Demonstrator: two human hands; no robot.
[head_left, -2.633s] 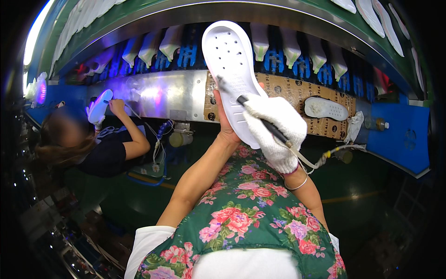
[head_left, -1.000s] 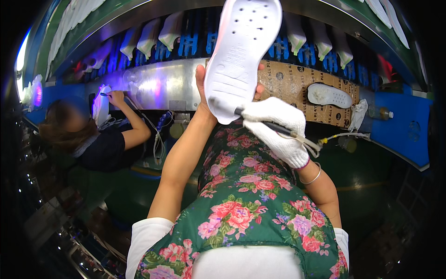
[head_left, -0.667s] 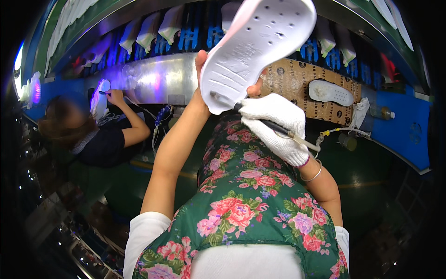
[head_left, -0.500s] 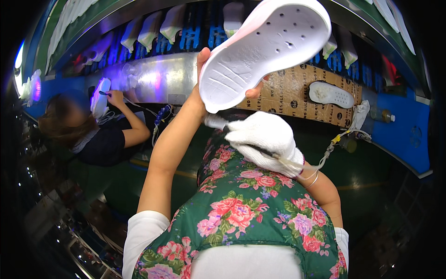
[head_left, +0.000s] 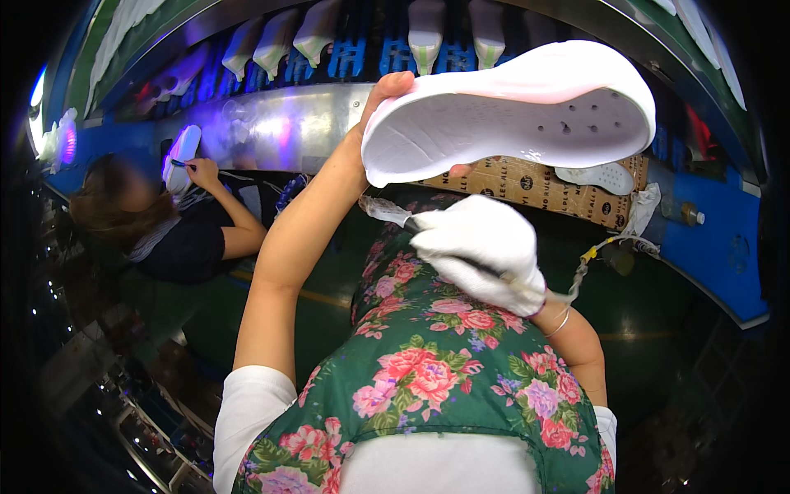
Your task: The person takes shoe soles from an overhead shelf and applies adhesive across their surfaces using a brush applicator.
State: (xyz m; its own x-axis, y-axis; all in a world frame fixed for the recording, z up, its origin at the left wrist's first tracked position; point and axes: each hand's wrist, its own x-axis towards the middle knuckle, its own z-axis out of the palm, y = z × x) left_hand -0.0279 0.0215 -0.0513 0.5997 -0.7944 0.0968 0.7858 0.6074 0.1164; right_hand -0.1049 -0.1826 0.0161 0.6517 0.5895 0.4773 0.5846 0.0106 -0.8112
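Observation:
My bare left hand (head_left: 383, 97) grips a white shoe sole (head_left: 527, 99) by its narrower end and holds it up above the workbench. The sole is tilted, its hollow inner side with small holes turned partly toward me; most of my fingers are hidden behind it. Below it, my right hand (head_left: 481, 243), in a white knit glove, is closed round a brush (head_left: 385, 210) with a pale, wet-looking tip pointing left. That tip is just under the sole's left end, apart from it. A clear tube (head_left: 573, 288) runs from my right wrist toward the bench.
Brown printed cardboard (head_left: 527, 183) covers part of the bench, with a grey-white insole-shaped piece (head_left: 605, 177) on it. Several shoe forms (head_left: 317, 33) hang on blue racks behind. A bottle (head_left: 693, 216) stands right. At left, a co-worker (head_left: 177, 235) brushes another sole (head_left: 183, 156).
The sole has come down and tilted, with its wide end swung right, now partly covering the insole-shaped piece. My right hand with the brush has shifted slightly right. The shoe forms behind have moved.

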